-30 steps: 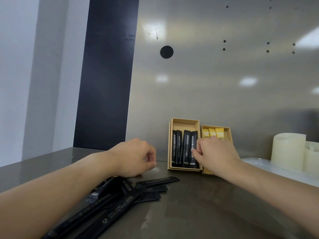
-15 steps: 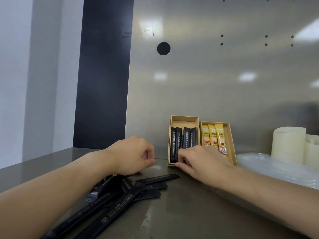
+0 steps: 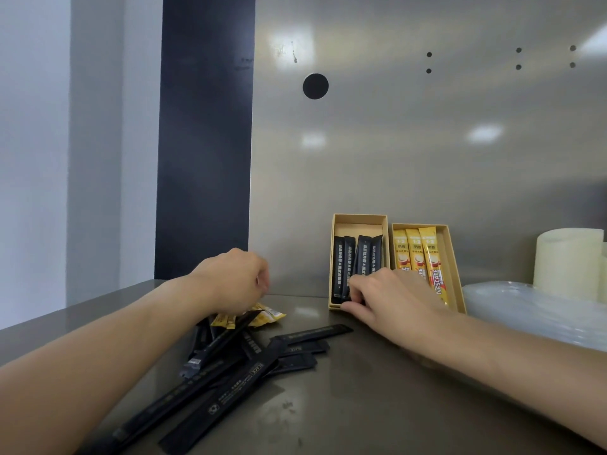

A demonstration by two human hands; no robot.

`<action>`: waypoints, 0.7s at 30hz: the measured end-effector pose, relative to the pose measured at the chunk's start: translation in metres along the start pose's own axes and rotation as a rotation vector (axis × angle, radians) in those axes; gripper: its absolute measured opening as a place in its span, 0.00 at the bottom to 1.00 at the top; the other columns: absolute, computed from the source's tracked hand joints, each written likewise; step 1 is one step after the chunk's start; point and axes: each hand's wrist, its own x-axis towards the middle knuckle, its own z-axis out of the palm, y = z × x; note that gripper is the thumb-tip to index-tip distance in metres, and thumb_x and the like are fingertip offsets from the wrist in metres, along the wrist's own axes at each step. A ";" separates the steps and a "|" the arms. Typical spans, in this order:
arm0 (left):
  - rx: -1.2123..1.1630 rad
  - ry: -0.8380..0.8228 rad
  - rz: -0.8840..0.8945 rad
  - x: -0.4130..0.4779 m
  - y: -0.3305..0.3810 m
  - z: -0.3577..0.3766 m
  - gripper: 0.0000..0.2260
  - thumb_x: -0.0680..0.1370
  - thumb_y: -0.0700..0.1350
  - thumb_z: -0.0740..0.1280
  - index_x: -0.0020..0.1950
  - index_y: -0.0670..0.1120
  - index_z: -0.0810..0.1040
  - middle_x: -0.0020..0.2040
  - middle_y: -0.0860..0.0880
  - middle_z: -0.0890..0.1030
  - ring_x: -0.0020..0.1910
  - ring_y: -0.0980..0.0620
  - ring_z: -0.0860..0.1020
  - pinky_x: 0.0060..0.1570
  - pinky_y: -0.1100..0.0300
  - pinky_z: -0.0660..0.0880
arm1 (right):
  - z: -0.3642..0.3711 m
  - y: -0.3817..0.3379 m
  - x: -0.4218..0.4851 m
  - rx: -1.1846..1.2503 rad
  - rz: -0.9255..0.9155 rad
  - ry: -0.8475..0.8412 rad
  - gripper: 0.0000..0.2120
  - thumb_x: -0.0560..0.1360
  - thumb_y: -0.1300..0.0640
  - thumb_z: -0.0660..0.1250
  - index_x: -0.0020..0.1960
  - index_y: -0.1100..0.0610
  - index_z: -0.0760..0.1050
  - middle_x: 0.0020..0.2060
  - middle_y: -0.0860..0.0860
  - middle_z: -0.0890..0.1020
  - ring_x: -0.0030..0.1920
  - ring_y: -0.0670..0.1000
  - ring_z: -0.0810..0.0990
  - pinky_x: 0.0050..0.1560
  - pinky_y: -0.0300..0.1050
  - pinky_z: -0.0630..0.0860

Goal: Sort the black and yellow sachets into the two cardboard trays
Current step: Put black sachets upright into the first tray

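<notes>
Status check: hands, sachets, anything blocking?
Left hand curled over loose pile. Right hand at black sachets in left tray. Both grips unclear. Nothing in the way.

The counter point(image 3: 361, 405) is smooth brushed metal with a dull sheen that mirrors the lights. The back panel point(image 3: 410, 159) at twelve o'clock has the same satin metal finish. At one o'clock, the left tray point(image 3: 358, 219) and right tray point(image 3: 456, 274) are matt brown cardboard. The black sachets point(image 3: 230, 389) at seven o'clock look like matt film, and the yellow sachets point(image 3: 415, 251) look glossier. At three o'clock lies cloudy, shiny plastic sheeting point(image 3: 525, 310), with a matt, waxy-looking cream cylinder point(image 3: 568, 261) behind it.
</notes>
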 end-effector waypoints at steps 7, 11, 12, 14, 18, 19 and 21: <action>0.010 -0.080 -0.063 0.002 -0.005 0.003 0.12 0.80 0.54 0.64 0.56 0.51 0.82 0.57 0.49 0.83 0.57 0.46 0.80 0.60 0.51 0.78 | -0.003 0.003 -0.006 0.064 0.042 0.043 0.14 0.81 0.38 0.56 0.43 0.45 0.68 0.33 0.43 0.78 0.32 0.42 0.75 0.26 0.36 0.61; 0.020 -0.124 -0.084 0.005 -0.017 0.002 0.12 0.82 0.49 0.62 0.61 0.49 0.81 0.61 0.48 0.81 0.59 0.46 0.79 0.61 0.53 0.77 | -0.009 0.005 -0.008 0.119 0.038 0.029 0.08 0.78 0.44 0.56 0.45 0.45 0.71 0.32 0.44 0.78 0.32 0.43 0.76 0.28 0.37 0.65; 0.029 -0.148 -0.072 0.005 -0.019 0.003 0.12 0.82 0.48 0.62 0.61 0.50 0.81 0.62 0.48 0.80 0.60 0.47 0.78 0.61 0.54 0.76 | -0.010 0.005 -0.009 0.142 0.017 0.023 0.08 0.78 0.45 0.56 0.46 0.45 0.71 0.33 0.44 0.79 0.33 0.43 0.76 0.29 0.37 0.65; 0.052 -0.175 -0.035 0.006 -0.020 0.005 0.12 0.83 0.46 0.61 0.60 0.52 0.82 0.63 0.50 0.80 0.60 0.48 0.78 0.61 0.55 0.76 | -0.012 0.004 -0.011 0.193 -0.061 0.016 0.11 0.80 0.42 0.56 0.48 0.45 0.74 0.38 0.42 0.80 0.37 0.43 0.78 0.32 0.37 0.68; 0.054 -0.145 0.033 0.008 -0.017 0.008 0.12 0.83 0.50 0.61 0.62 0.56 0.81 0.63 0.51 0.78 0.61 0.49 0.77 0.64 0.51 0.74 | -0.019 -0.003 -0.013 0.315 -0.179 -0.116 0.24 0.78 0.31 0.49 0.60 0.42 0.75 0.51 0.36 0.78 0.53 0.38 0.74 0.49 0.38 0.74; 0.041 -0.149 0.057 0.009 -0.017 0.009 0.12 0.83 0.51 0.62 0.63 0.56 0.80 0.64 0.52 0.78 0.62 0.49 0.76 0.65 0.52 0.73 | -0.019 -0.004 -0.013 0.365 -0.188 -0.160 0.23 0.79 0.31 0.50 0.63 0.41 0.74 0.53 0.34 0.76 0.56 0.36 0.72 0.53 0.37 0.73; 0.007 -0.185 0.104 0.009 -0.016 0.013 0.13 0.83 0.51 0.62 0.65 0.56 0.79 0.65 0.52 0.78 0.64 0.50 0.76 0.66 0.53 0.72 | -0.016 -0.005 -0.016 0.463 -0.187 -0.205 0.18 0.82 0.37 0.54 0.66 0.40 0.73 0.54 0.31 0.75 0.59 0.34 0.69 0.59 0.36 0.71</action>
